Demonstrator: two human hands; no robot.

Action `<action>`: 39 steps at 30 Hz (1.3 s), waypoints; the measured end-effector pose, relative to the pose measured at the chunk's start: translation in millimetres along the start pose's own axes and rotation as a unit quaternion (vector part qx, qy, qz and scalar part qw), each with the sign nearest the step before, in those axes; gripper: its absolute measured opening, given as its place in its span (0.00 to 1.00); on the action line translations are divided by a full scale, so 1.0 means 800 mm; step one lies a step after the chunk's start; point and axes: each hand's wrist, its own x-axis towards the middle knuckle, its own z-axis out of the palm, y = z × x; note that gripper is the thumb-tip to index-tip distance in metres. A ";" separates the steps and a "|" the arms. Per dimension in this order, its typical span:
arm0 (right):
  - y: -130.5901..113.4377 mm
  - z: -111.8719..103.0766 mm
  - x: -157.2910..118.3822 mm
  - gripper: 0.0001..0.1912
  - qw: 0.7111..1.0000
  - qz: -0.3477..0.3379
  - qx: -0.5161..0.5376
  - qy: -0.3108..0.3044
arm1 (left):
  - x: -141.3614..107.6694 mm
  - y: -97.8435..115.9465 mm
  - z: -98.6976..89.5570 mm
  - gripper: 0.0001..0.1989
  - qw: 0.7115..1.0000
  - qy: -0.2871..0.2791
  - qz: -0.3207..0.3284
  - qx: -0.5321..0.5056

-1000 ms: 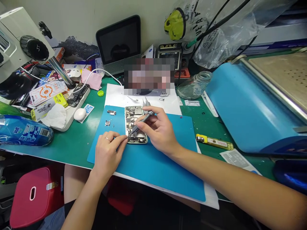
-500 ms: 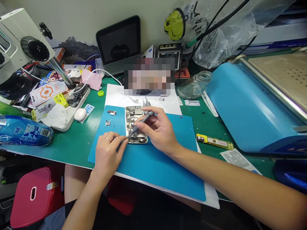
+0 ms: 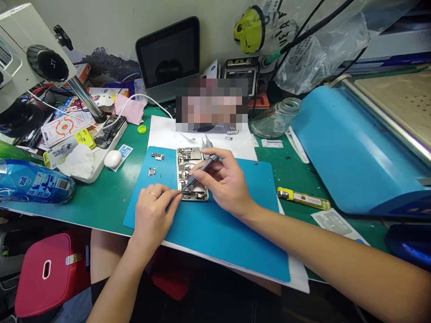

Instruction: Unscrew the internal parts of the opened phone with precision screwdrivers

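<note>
An opened phone point(image 3: 197, 196) with bare circuitry lies on the blue mat point(image 3: 235, 233). My right hand point(image 3: 227, 184) grips a slim grey screwdriver point(image 3: 198, 175) like a pen, its tip slanting down to the phone's lower left part. My left hand point(image 3: 153, 211) pinches thumb and index finger together at the phone's lower left edge; what lies between the fingertips is hidden. Just beyond my right fingers, two pointed grey tips of tweezers point(image 3: 206, 142) show; whether the hand touches them I cannot tell. Small metal parts, including a bracket point(image 3: 157, 156) and a square piece point(image 3: 152, 171), lie left of the phone.
A microscope point(image 3: 47, 63) stands over clutter at the left, near a blue pouch point(image 3: 33, 181). Right of the mat lie a yellow cutter point(image 3: 303, 198) and a blue machine point(image 3: 336, 157). A glass jar point(image 3: 276, 117) and a screen point(image 3: 168, 56) are at the back.
The view has shifted slightly. Both hands and the screwdriver keep nearly the same place at the phone's lower left part.
</note>
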 end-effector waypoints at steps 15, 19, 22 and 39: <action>0.000 -0.001 0.000 0.21 1.000 -0.004 -0.006 -0.002 | 0.001 0.002 0.001 0.08 1.000 -0.003 0.001 0.008; 0.000 0.000 0.000 0.21 1.000 -0.004 -0.002 0.003 | 0.001 0.002 0.001 0.08 1.000 0.000 -0.002 0.007; -0.001 0.000 0.000 0.21 1.000 -0.005 0.002 0.005 | 0.000 0.002 0.000 0.08 1.000 0.001 -0.005 0.005; -0.001 -0.001 -0.001 0.22 1.000 0.000 -0.005 0.005 | -0.003 0.001 -0.001 0.06 1.000 0.003 -0.004 0.002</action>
